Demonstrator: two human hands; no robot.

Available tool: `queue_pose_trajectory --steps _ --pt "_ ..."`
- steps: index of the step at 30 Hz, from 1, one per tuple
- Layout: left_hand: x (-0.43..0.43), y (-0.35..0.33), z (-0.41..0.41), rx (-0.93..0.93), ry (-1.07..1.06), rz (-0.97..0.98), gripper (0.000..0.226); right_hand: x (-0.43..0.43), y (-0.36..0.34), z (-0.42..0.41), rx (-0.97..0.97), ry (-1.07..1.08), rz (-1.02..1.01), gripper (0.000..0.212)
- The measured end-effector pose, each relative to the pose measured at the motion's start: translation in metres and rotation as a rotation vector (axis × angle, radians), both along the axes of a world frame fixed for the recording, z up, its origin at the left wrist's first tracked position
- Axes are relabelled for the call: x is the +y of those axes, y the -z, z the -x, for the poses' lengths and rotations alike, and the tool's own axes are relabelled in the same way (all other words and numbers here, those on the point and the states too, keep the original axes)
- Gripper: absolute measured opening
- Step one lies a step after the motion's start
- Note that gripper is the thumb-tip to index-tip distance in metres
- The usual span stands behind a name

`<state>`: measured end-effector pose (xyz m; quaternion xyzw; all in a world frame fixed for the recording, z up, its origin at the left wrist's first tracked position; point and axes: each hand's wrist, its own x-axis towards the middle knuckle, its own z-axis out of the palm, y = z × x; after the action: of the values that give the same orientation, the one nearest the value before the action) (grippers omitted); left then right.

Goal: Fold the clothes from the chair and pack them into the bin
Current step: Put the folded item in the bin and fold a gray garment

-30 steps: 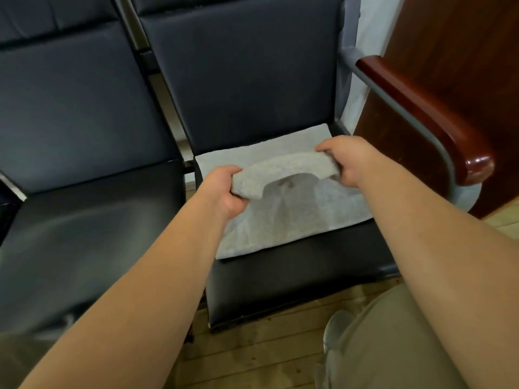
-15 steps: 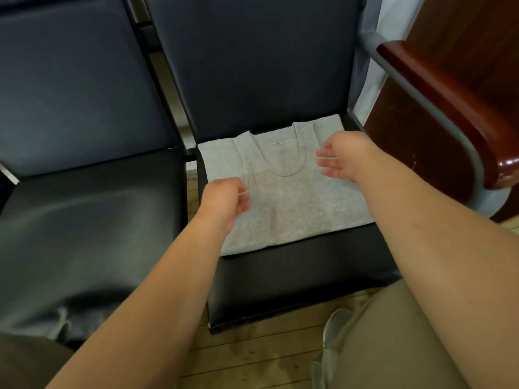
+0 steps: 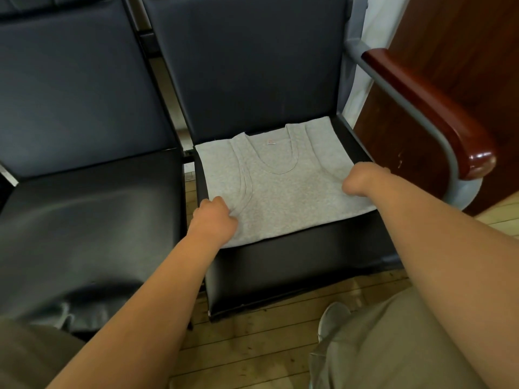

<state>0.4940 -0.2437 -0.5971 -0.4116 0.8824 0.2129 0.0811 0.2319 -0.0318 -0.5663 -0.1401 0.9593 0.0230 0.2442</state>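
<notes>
vest: the top part was lifted by both hands a second ago; now it lies flat on the seat.
left hand: has moved down to the near left edge and pinches the cloth there.
right hand: has opened, then curled onto the right edge.

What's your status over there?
Both sides of vest held, left grip and right grip. It lies flat on chair seat. Bin not in view.

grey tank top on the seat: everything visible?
Light heathered grey tank top, knit-looking, lying flat on the black seat, straps toward the backrest. It has a scooped neckline, stitched trim and a small label inside the neck. The left hand pinches its near-left edge, creasing it. The right hand is at its right edge, fingers hidden.
</notes>
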Motion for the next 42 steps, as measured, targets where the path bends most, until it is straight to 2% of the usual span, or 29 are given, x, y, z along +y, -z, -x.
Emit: queue_pose_trajectory --steps 4,8,11,14,18,22,26,29,31,33,36,38,42 --pt "-0.002 -0.008 -0.007 0.075 0.023 -0.049 0.017 0.004 0.008 0.011 0.017 0.025 0.024 0.058" --pt "-0.009 -0.009 -0.010 0.238 -0.057 -0.086 0.027 0.003 -0.005 0.007 0.095 0.047 0.041 0.056" --pt "0.001 -0.003 -0.015 0.166 0.004 0.128 0.040 0.000 -0.010 0.002 0.153 0.033 0.016 0.050" --pt "0.022 0.002 -0.020 0.210 0.165 0.288 0.039 -0.014 -0.010 -0.009 0.082 -0.117 0.115 0.023" --pt "0.040 0.005 -0.027 0.151 0.410 0.119 0.031 -0.025 -0.007 -0.036 -0.138 -0.321 0.118 0.020" --pt "0.034 -0.005 -0.039 0.043 0.477 0.101 0.036 -0.024 -0.011 -0.060 -0.257 -0.310 -0.001 0.026" --pt "0.022 -0.019 -0.065 -0.007 0.503 -0.084 0.037 -0.021 -0.019 -0.077 -0.351 -0.241 -0.057 0.033" --pt "0.019 -0.032 -0.084 -0.068 0.532 -0.248 0.029 -0.020 -0.025 -0.091 -0.461 -0.253 -0.162 0.036" --pt "0.015 -0.037 -0.096 -0.060 0.444 -0.314 0.019 -0.022 -0.028 -0.099 -0.503 -0.247 -0.204 0.035" --pt "0.011 -0.036 -0.104 -0.036 0.268 -0.292 0.012 -0.029 -0.034 -0.106 -0.477 -0.233 -0.177 0.031" --pt "0.002 -0.034 -0.103 -0.156 0.138 -0.190 0.029 -0.049 -0.043 -0.112 -0.428 -0.231 -0.069 0.029" --pt "0.000 -0.034 -0.099 -0.188 0.065 -0.313 0.037 -0.070 -0.046 -0.116 -0.418 -0.208 0.018 0.030" --pt "0.002 -0.032 -0.088 -0.157 -0.005 -0.474 0.034 -0.119 -0.044 -0.126 -0.395 -0.194 0.187 0.025"
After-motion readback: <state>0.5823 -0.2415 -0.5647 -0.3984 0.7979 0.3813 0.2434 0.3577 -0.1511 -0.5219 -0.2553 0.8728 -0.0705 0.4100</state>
